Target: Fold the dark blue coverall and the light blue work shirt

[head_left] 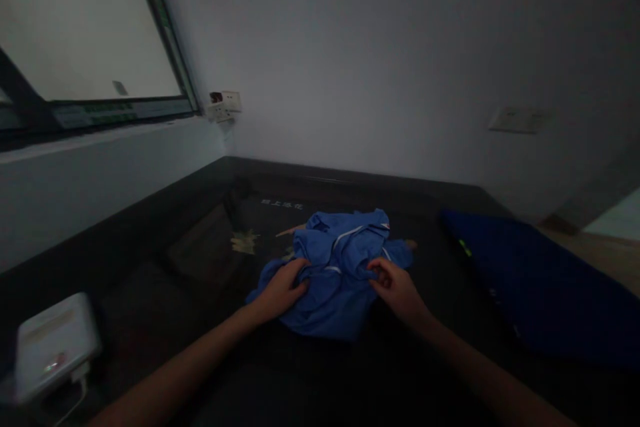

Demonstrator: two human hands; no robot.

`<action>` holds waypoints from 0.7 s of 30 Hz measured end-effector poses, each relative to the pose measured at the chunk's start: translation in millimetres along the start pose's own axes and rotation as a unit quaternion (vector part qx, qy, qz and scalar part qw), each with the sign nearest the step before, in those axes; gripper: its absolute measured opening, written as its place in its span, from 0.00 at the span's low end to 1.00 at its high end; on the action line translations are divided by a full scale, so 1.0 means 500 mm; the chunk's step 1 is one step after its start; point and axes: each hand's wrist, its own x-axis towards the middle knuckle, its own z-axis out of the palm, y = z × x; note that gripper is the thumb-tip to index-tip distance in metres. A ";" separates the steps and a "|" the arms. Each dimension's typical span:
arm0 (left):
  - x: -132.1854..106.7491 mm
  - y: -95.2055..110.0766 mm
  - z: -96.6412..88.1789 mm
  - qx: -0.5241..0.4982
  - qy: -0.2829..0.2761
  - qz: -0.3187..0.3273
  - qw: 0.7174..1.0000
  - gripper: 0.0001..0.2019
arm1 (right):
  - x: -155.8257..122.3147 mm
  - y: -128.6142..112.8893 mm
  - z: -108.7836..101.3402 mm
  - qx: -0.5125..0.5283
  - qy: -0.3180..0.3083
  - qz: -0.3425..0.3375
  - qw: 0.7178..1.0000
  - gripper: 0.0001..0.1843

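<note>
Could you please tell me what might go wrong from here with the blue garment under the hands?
The blue garment lies rumpled, so uneven pulling by the left hand and right hand could set creases or twist its layers. Also, the cable on the white device runs near the left forearm and might get snagged.

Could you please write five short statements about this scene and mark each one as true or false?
1. The left hand and right hand both touch the blue garment. True.
2. The garment is spread flat and smooth. False: it is bunched and wrinkled.
3. White trim shows on the garment. True.
4. A white device with a cable lies left of the garment. True.
5. Nothing lies right of the garment. False: a dark blue item lies there.
</note>
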 end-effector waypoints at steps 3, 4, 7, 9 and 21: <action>-0.015 0.055 0.024 0.006 -0.041 0.008 0.999 0.13 | -0.081 -0.004 -0.048 -0.026 0.007 0.015 1.000 0.09; -0.021 0.069 0.028 0.010 -0.053 0.009 0.999 0.13 | -0.104 -0.005 -0.058 -0.032 0.007 0.018 0.999 0.09; -0.036 0.091 0.034 0.025 -0.075 0.011 0.997 0.11 | -0.158 -0.010 -0.072 -0.044 0.002 0.028 0.999 0.09; -0.044 0.093 0.033 0.039 -0.073 0.007 0.997 0.11 | -0.179 -0.012 -0.073 -0.048 -0.008 0.033 0.998 0.10; -0.024 0.055 -0.054 0.098 0.081 -0.047 0.991 0.16 | -0.195 -0.017 -0.071 -0.035 -0.052 -0.007 0.998 0.08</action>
